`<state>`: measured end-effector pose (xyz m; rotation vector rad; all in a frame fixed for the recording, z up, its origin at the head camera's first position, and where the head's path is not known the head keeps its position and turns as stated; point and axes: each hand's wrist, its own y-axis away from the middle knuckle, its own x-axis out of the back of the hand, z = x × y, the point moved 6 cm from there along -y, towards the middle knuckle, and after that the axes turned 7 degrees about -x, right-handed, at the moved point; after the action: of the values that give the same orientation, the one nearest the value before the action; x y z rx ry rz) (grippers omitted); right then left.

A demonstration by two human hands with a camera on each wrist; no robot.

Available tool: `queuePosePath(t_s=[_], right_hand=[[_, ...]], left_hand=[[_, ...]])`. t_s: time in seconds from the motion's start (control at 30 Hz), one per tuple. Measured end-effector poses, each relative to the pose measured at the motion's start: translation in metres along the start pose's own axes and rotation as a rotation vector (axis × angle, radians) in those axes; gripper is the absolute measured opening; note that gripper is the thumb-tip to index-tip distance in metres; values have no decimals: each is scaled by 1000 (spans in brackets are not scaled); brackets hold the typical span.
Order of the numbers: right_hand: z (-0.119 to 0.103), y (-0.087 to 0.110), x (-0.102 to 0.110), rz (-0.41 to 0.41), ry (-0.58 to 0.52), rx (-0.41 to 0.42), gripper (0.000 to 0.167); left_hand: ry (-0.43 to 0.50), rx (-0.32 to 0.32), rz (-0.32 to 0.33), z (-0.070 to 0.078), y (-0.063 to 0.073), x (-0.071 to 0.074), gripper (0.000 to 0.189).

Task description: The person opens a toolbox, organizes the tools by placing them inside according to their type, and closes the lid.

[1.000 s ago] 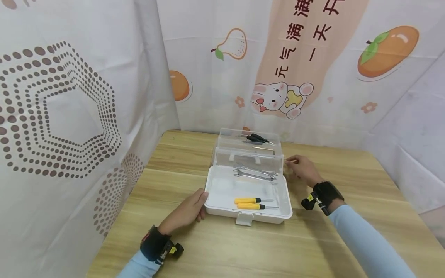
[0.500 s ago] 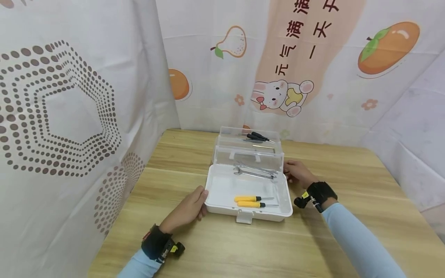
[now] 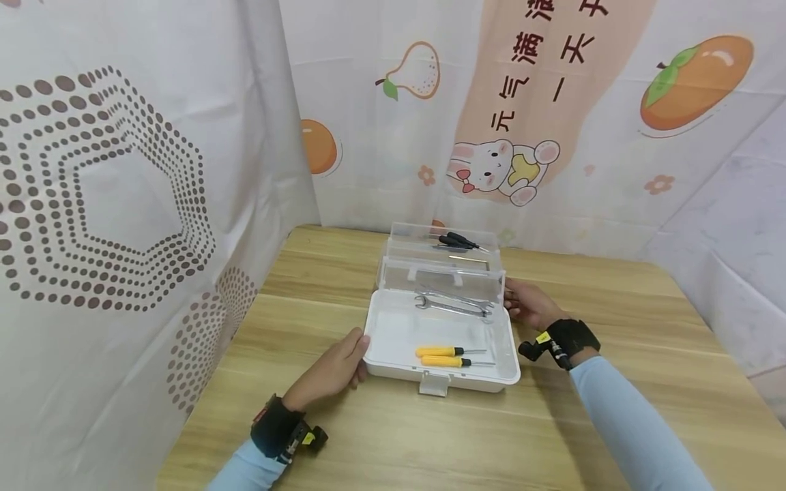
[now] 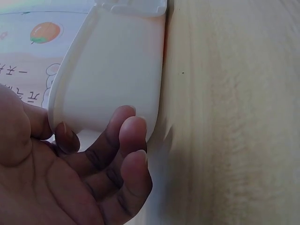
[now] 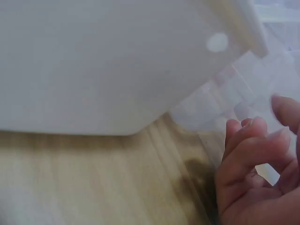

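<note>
A white toolbox [image 3: 398, 320] lies on the table with its clear lid [image 3: 399, 273] swung back. Inside are two yellow-handled screwdrivers [image 3: 439, 351] and, towards the back, silver wrenches [image 3: 454, 307]. My left hand [image 3: 328, 368] grips the box's left side, thumb at the rim and fingertips against the outer wall [image 4: 108, 61]. My right hand [image 3: 529, 303] is at the back right corner beside the lid. In the right wrist view its fingers [image 5: 253, 154] curl loosely next to the clear plastic, holding nothing visible; whether they touch it is unclear.
Black-handled tools [image 3: 457, 240] and a brass-coloured hex key [image 3: 469, 259] show in the clear section at the back. A box latch [image 3: 434, 384] hangs at the front. Printed curtains [image 3: 381, 157] enclose the wooden table [image 3: 417, 443] behind and at the sides.
My right hand has moved slightly left and down along the lid's right edge, its fingers drawing in beside the corner. The left hand keeps its grip, and the box stays in place.
</note>
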<state>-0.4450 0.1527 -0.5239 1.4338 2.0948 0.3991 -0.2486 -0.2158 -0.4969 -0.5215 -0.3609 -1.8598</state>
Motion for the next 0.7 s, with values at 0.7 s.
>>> queuePosePath(t_s=[0.7], right_hand=[[2, 5, -2, -178, 21, 126, 20]], left_hand=[[-9, -2, -5, 2, -2, -3, 45]])
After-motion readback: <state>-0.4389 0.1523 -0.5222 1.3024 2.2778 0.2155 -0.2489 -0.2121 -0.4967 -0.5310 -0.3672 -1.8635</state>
